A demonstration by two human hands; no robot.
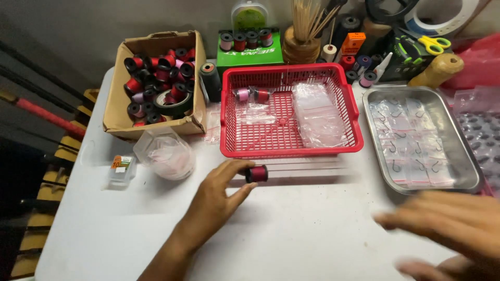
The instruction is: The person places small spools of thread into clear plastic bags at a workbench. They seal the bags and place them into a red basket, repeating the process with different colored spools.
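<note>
From the head camera, the left hand point(216, 195) pinches a small red spool point(256, 173) between thumb and fingertips on the white table point(291, 234), just in front of the red basket point(289, 147). The right hand point(450, 224), blurred, spreads open and holds nothing, in front of the metal tray point(471, 169) right of the basket.

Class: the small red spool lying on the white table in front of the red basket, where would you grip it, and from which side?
Grip the red spool by its two black end flanges, coming from above. It lies on its side, so the round body could roll. The left hand pinches it there.
</note>
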